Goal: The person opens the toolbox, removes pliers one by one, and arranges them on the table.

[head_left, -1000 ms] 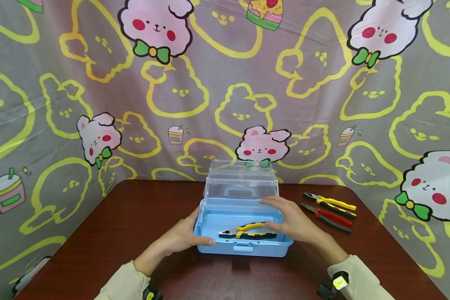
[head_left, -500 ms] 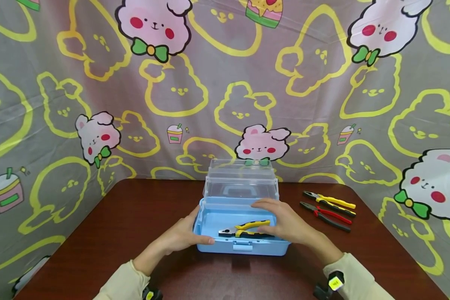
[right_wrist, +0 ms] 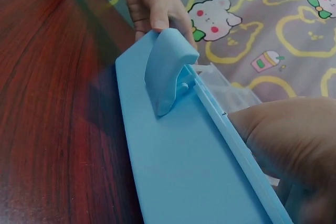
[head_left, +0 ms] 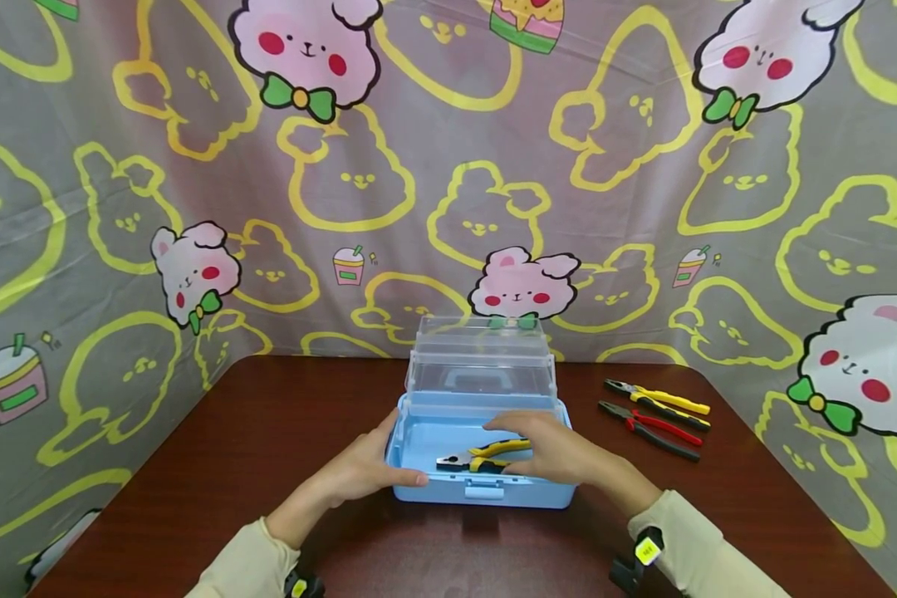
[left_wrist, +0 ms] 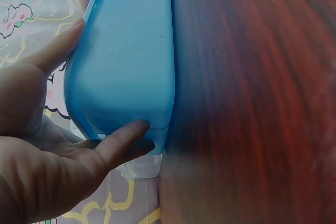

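A light-blue toolbox (head_left: 534,496) stands with its clear lid (head_left: 486,357) raised behind it. Inside lies a pair of pliers (head_left: 499,448) with yellow and black handles, its head toward the left. My left hand (head_left: 359,469) holds the box's left end, thumb over the front rim; the left wrist view has its fingers against the box's corner (left_wrist: 126,82). My right hand (head_left: 556,453) reaches over the right end of the box, thumb and fingers apart around the handle ends, which it partly hides. In the right wrist view the front latch (right_wrist: 168,69) hangs tilted outward.
Two more pliers lie on the dark wooden table (head_left: 306,407) to the right of the box: yellow-and-black pliers (head_left: 669,403) at the back and red-and-black pliers (head_left: 654,430) in front. A patterned cloth (head_left: 389,166) surrounds the table's back and sides.
My right hand has moved left and slightly lower over the pliers' handles, covering more of them. The left hand, the box and the pliers have stayed in place.
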Tool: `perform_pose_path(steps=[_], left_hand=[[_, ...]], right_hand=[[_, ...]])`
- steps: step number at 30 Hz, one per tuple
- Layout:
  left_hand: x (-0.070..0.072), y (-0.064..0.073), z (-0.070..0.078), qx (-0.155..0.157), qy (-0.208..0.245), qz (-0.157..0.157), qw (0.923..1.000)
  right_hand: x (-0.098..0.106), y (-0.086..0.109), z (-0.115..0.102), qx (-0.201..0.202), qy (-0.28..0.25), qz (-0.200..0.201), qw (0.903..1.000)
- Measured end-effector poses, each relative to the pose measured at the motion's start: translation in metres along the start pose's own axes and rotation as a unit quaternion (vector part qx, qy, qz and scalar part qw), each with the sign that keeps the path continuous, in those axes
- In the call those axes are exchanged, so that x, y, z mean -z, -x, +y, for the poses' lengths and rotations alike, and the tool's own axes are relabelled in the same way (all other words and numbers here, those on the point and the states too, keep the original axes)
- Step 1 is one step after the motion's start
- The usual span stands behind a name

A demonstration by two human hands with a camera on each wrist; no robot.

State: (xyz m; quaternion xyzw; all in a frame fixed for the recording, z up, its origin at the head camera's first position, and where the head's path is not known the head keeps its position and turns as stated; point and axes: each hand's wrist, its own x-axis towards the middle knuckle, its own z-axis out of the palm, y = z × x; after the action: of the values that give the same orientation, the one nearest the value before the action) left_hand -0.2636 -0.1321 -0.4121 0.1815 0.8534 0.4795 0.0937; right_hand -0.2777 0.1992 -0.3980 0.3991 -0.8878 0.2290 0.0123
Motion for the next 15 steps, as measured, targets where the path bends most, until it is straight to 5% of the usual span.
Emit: perform_pose_path(steps=[15], left_hand=[[0.001,-0.001,0.000,-0.012,0.022,-0.012,0.9996]], right_hand=[[-0.004,-0.020,0.001,-0.011,0.030,-0.078,0.9964]])
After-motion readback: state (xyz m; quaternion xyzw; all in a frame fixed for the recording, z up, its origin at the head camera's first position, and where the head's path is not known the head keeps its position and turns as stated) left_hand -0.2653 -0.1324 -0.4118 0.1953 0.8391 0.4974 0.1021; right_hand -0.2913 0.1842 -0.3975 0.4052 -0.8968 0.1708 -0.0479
